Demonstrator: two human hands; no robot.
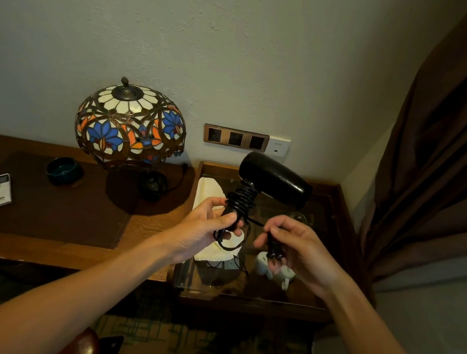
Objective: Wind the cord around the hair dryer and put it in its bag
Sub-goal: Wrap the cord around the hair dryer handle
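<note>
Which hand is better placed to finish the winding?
Right. The right hand pinches the plug with a short loose cord left, while the left hand grips the dryer handle.

Stained-glass lamp (131, 126) — remote (0, 191), ashtray (64, 170)

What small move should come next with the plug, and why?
Probably the right hand should pass the plug once more around the handle. The cord is already coiled there, the left hand grips the hair dryer, and only a short loose loop hangs below.

Hair dryer (274, 184) glossy black plastic; desk (146, 223) polished wood.
</note>
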